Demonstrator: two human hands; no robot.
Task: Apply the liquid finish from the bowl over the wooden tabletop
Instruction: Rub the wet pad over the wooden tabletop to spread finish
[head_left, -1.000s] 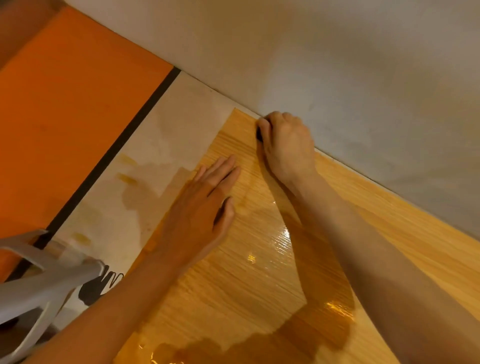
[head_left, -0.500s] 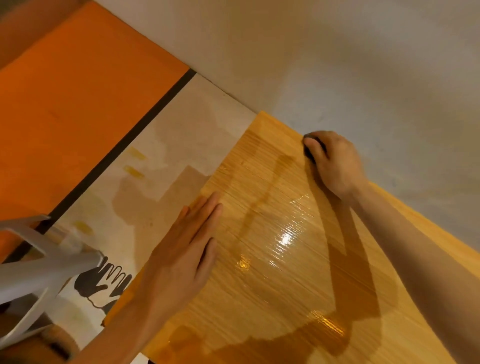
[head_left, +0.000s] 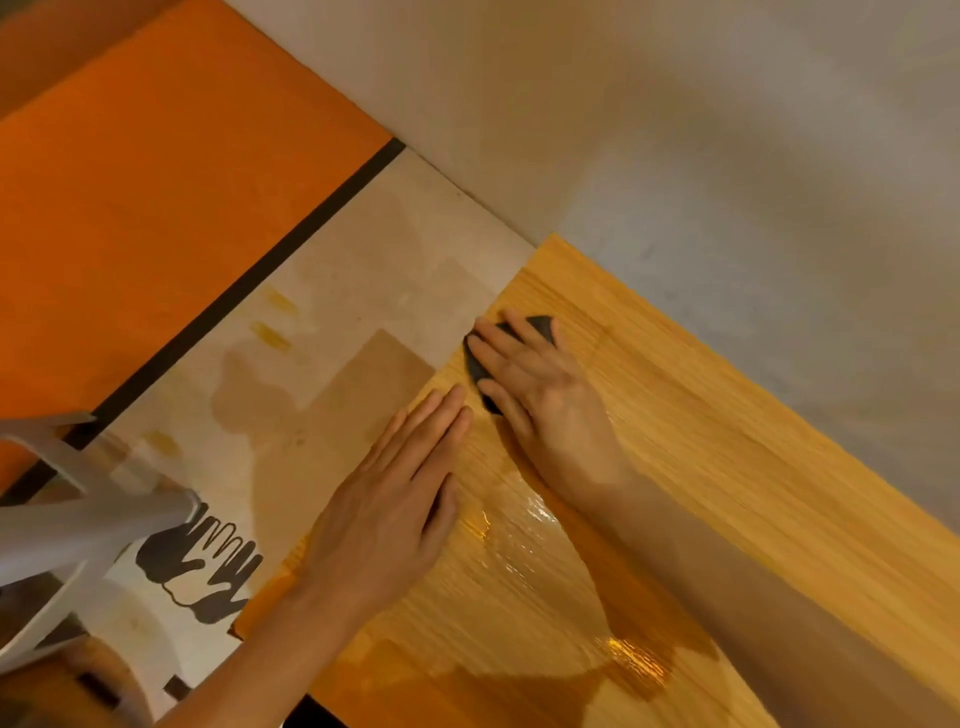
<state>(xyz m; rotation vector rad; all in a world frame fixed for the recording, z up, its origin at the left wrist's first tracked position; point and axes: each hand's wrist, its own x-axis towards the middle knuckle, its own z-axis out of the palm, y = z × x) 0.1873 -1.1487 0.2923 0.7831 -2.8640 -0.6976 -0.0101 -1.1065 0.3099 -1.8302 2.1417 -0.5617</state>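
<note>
A light wooden tabletop (head_left: 727, 467) runs from the centre to the lower right, with a glossy wet patch of finish (head_left: 524, 540) near my forearms. My right hand (head_left: 540, 395) lies flat with fingers spread, pressing a dark applicator pad (head_left: 480, 364) onto the wood at the tabletop's left edge. My left hand (head_left: 395, 499) rests flat on the wood just below it, fingers together, holding nothing. No bowl is in view.
A grey wall (head_left: 675, 156) borders the tabletop's far edge. To the left lies a pale stained floor covering (head_left: 332, 332) with printed black hand shapes (head_left: 202, 571), then a black strip and an orange surface (head_left: 156, 182). A white plastic stool (head_left: 62, 525) stands at lower left.
My right hand has swept the pad from the far wall edge leftward and nearer, to the tabletop's left edge, close to my left fingertips. My left hand stayed flat on the wood.
</note>
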